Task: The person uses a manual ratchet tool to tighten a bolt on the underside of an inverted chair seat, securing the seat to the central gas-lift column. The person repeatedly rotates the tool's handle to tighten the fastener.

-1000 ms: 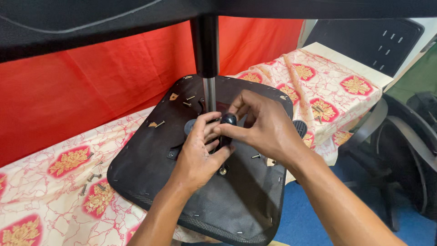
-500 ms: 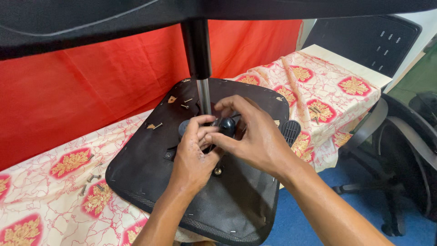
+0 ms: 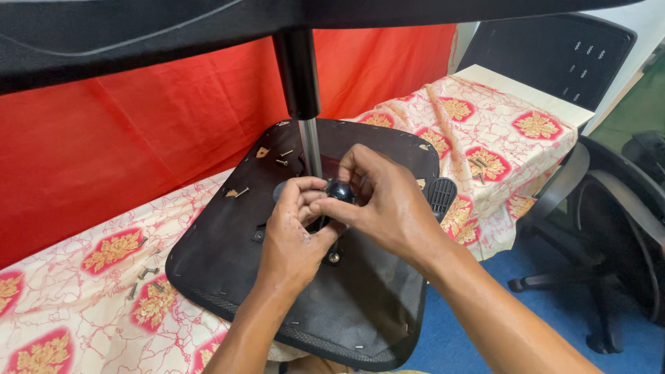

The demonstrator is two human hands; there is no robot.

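Note:
An upturned black chair seat (image 3: 228, 256) lies on a table covered with a red-and-cream patterned cloth (image 3: 69, 305). A gas-lift column (image 3: 298, 76) with a shiny rod rises from the seat's middle. My left hand (image 3: 294, 235) and my right hand (image 3: 384, 201) meet at the rod's foot, both pinching a small round black knob (image 3: 339, 190). A screw head (image 3: 334, 257) shows in the plate just below my hands. The mechanism under my fingers is mostly hidden.
Loose screws (image 3: 145, 273) lie on the cloth left of the seat, and more sit on the seat's far part (image 3: 284, 154). A red curtain (image 3: 138, 118) hangs behind. A black chair back (image 3: 554, 52) and chair base (image 3: 609, 228) stand at the right over blue floor.
Both hands stay on the knob with small finger shifts. The view has moved so the seat and column sit slightly further left in the picture.

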